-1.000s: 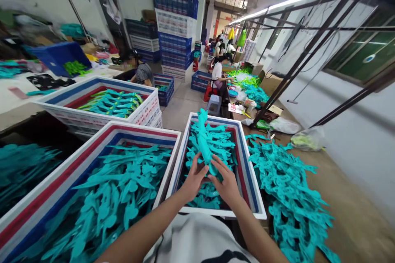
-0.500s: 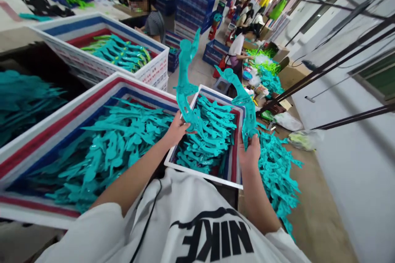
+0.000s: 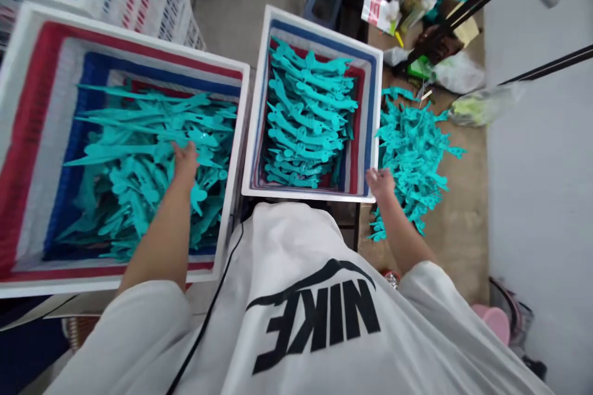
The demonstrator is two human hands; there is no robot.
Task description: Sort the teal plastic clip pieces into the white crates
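Reaching L hand (image 3: 185, 160) into teal pcs (image 3: 139, 154), R hand (image 3: 380, 184) by pile (image 3: 412, 154)

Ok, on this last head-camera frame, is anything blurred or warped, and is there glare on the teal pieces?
In the head view, the plastic bag at the right is smeared by blur, the left white plastic crate looks bowed by wide-angle distortion, and the teal plastic pieces show only small glints under soft, even light, with no hard shadows.

The teal plastic cut-outs (image 3: 306, 111) look smooth with a slight gloss. The white plastic crate (image 3: 256, 105) has a smooth rim, and the cotton T-shirt (image 3: 296, 296) looks matt.
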